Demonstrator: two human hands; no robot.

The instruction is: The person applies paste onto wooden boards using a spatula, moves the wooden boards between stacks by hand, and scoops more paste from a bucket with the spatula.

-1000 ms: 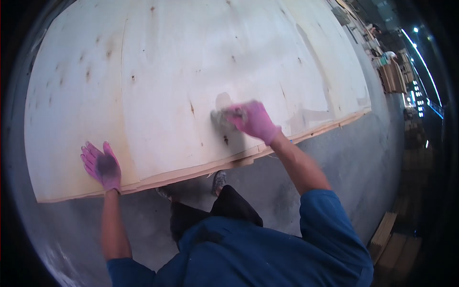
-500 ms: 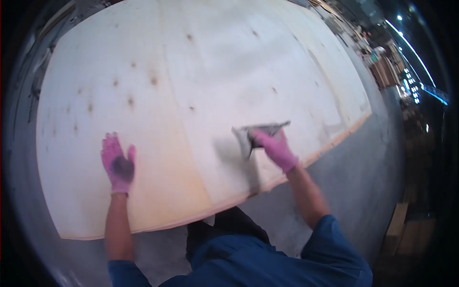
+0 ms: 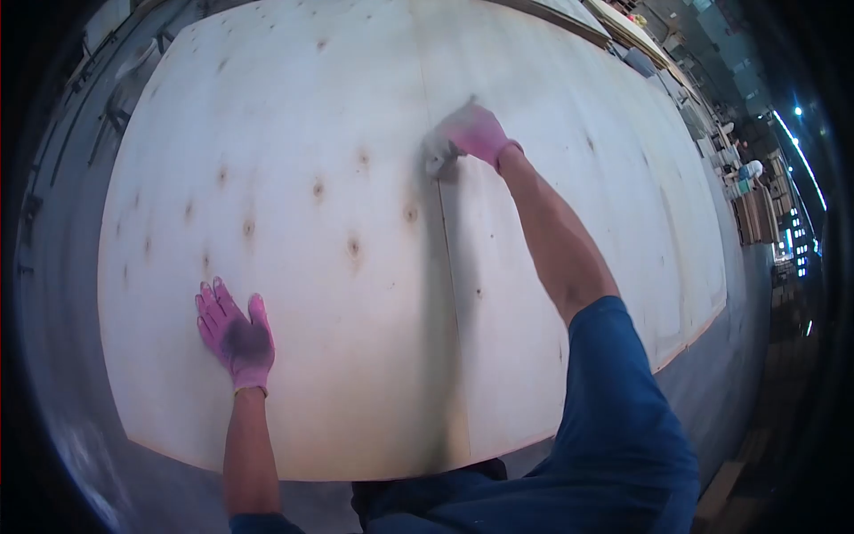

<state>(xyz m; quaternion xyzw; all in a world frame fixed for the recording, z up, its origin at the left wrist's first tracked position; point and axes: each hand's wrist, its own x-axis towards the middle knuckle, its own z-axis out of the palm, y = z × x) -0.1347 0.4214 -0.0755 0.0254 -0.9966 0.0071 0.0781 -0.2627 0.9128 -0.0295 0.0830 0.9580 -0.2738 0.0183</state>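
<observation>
A large pale plywood sheet (image 3: 294,356) with dark knots and a lengthwise seam fills most of the view. My left hand (image 3: 238,336), in a pink glove with a dark patch on its back, lies on the sheet's near left part, fingers stretched and thumb out. Farther off, beside the seam, my right hand (image 3: 480,133) in a pink glove is closed around a scraper (image 3: 440,153). Motion smears the scraper, and my fingers partly hide it; it appears to be at the sheet's surface.
More stacked boards (image 3: 560,16) lie past the far right edge. Grey floor (image 3: 712,356) runs along the right side. A person (image 3: 752,171) is in the distance at the right, near a brown stack (image 3: 754,216). Metal frames (image 3: 111,116) stand at the left.
My right hand has moved away from my body with the scraper, from near the front edge to farther up the sheet. My left hand stays flat on the sheet. The view has shifted.
</observation>
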